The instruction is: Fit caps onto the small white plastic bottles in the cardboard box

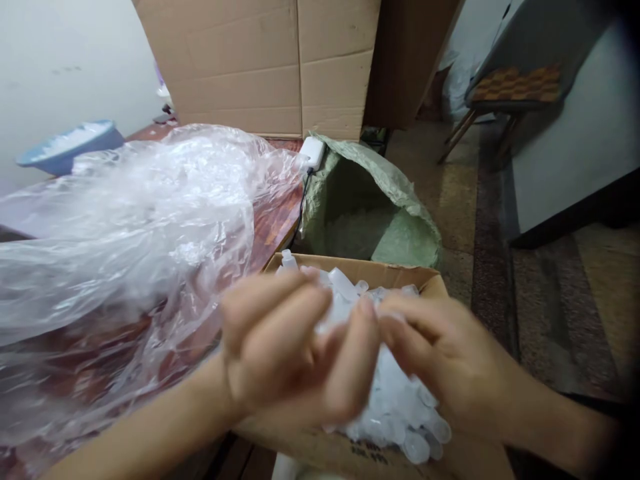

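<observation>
Left hand (295,353), right hand (457,360) over carton (300,437); rim (367,268) beyond.

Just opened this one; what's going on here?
A person holds both hands, left and right, close together over a cardboard box filled with translucent plastic pieces. Motion blur hides exactly what the fingertips grip. Beyond the box, a green sack gapes open; crumpled clear plastic sheeting spreads to the left.

A chair (545,40) (checkered seat (517,85)) stands right of tall cardboard (240,60).
</observation>
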`<state>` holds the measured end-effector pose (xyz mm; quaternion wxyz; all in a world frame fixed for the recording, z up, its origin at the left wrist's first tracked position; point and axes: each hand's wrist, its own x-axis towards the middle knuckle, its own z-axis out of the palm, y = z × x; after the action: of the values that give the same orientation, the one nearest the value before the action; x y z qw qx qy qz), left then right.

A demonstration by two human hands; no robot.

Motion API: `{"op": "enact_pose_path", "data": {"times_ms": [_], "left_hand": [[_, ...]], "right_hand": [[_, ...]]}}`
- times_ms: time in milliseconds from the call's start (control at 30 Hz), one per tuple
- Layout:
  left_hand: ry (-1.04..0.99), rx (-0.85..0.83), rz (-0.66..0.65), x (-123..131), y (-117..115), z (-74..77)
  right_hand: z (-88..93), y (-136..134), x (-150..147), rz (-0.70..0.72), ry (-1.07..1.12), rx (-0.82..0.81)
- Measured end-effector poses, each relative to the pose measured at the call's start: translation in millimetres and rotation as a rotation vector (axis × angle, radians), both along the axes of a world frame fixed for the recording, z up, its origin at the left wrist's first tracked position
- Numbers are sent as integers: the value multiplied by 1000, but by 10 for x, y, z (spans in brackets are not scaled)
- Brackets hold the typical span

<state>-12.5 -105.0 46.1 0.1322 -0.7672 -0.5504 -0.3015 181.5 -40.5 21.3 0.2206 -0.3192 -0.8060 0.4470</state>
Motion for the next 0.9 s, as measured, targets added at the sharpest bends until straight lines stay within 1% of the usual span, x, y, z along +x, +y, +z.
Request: {"op": "enact_pose_path", "data": {"times_ms": [67, 100, 133, 167, 200, 233, 267, 300, 333, 367, 500, 600, 700, 800, 867, 900], "left_hand": [[107, 64, 165, -141, 113, -8], [179, 32, 254, -212, 165, -39], [259, -53, 334, -280, 210, -88], [343, -165, 385, -340, 246, -155], [415, -288, 410, -391, 271, -233], [461, -381, 424, -429, 286, -315], [484, -443, 429, -455, 293, -394], [490, -472, 429, -468, 295, -465], [486, -479, 429, -470, 296, -523], [480, -481, 425, -463, 297, -567], [460, -537, 369, -407, 350, -658], [423, -578, 324, -382, 414, -704], [365, -607, 268, -378, 442, -745], [297, -636, 194, -378, 417, -758], [247, -647, 142, -377, 380, -752], [221, -647, 116, -374, 358, -746]], "right_hand": [[-79, 208, -17, -233, -117, 239], [-133, 295, -19, -316, -184, 347], [-192, 356, -16, -331, -250, 439], [-253, 386, -9, -265, -299, 515], [-314, 383, 0, -143, -365, 563], [-375, 353, 10, 10, -441, 584], [-435, 303, 18, 156, -520, 583], [-492, 242, 22, 270, -595, 566], [-545, 180, 21, 334, -658, 547], [-591, 122, 17, 359, -699, 535], [-687, -16, 6, 377, -723, 489], [-699, -58, 29, 419, -712, 437], [-703, -72, 48, 406, -683, 371], [-669, -37, 39, 363, -617, 252], [-606, 18, 30, 351, -545, 170], [-564, 50, 29, 334, -487, 68]]}}
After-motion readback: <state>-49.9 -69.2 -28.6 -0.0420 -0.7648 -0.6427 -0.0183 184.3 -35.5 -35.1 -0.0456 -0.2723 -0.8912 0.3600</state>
